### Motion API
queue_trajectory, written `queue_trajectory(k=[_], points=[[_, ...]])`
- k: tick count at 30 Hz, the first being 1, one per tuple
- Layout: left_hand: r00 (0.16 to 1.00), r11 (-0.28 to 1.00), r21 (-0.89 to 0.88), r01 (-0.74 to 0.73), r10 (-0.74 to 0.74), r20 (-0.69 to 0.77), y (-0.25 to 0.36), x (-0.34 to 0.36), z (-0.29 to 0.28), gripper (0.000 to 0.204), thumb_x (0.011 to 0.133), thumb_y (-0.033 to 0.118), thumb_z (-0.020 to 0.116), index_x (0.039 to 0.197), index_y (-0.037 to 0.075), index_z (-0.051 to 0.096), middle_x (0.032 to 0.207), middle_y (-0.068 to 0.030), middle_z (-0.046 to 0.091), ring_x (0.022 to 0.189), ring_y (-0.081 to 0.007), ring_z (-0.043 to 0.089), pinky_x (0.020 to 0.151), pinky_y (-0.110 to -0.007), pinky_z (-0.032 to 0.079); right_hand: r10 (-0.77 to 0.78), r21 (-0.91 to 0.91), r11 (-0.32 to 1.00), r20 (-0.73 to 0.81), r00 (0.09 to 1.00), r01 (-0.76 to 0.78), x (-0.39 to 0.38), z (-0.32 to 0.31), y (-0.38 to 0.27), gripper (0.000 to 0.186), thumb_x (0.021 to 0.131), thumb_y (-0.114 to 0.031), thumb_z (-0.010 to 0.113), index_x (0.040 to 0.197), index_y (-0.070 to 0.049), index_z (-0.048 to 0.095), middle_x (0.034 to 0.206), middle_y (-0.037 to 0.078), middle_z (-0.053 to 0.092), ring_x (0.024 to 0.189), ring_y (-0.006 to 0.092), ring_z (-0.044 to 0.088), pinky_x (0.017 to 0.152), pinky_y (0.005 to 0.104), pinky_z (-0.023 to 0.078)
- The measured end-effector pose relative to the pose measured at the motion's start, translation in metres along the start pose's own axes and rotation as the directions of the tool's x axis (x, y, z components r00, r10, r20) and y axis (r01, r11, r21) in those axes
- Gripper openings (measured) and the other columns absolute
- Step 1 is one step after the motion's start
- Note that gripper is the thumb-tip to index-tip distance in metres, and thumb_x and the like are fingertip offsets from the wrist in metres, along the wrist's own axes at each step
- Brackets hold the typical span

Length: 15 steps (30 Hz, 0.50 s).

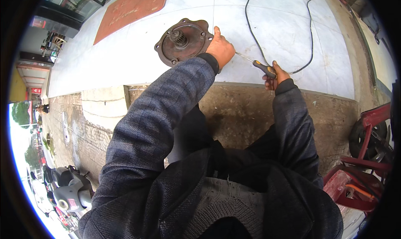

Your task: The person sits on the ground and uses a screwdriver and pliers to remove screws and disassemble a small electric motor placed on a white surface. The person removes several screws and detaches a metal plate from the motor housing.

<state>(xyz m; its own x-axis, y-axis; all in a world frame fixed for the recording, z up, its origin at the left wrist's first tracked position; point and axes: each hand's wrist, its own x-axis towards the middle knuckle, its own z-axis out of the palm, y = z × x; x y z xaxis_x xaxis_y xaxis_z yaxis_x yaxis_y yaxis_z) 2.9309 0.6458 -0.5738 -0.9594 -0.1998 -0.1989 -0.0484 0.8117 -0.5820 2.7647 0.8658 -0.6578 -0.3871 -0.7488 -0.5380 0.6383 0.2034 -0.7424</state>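
Observation:
A dark, rusty metal flange with bolt holes round its rim and a toothed gear at its centre is on pale tiles. My left hand is closed on its right edge; some of those fingers are hidden. My right hand is wrapped round the grey-and-yellow handle of a screwdriver. The screwdriver's thin shaft points left toward my left hand, and I cannot make out what its tip touches. Beyond my right hand a black cable lies in a loop on the tiles.
A reddish-brown mat lies at the far left on the tiles. A step edge runs down to brown ground by my legs. At right stands a red metal frame with a black wheel; at lower left, a grey scooter.

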Motion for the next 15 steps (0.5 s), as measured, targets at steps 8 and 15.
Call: queue_trajectory(k=[8,15], points=[[0.999,0.998,-0.067,-0.016,0.014,-0.031,-0.0049,0.0051,0.0044,0.014,0.087,0.015,0.062,0.097,0.005,0.066,0.075,-0.0105,0.070,0.078,-0.0278,0.069,0.108,-0.062,0.035,-0.048,0.099,0.994,-0.036,0.998,0.051,-0.0030,-0.0009,-0.0041,0.035,0.099,-0.033,0.062,0.116,-0.002,0.061,0.091,0.012,0.069,0.072,0.0237,0.067,0.067,0.0406,0.059],[1.000,0.997,-0.077,-0.011,0.010,-0.014,-0.0064,0.0020,0.0019,0.012,0.087,0.013,0.062,0.096,0.005,0.068,0.078,-0.0108,0.071,0.082,-0.0282,0.070,0.108,-0.062,0.035,-0.255,0.164,0.952,-0.049,0.966,0.260,0.0016,-0.0005,-0.0035,0.039,0.103,-0.038,0.054,0.120,-0.004,0.061,0.084,0.011,0.068,0.068,0.0215,0.066,0.063,0.0385,0.060]])
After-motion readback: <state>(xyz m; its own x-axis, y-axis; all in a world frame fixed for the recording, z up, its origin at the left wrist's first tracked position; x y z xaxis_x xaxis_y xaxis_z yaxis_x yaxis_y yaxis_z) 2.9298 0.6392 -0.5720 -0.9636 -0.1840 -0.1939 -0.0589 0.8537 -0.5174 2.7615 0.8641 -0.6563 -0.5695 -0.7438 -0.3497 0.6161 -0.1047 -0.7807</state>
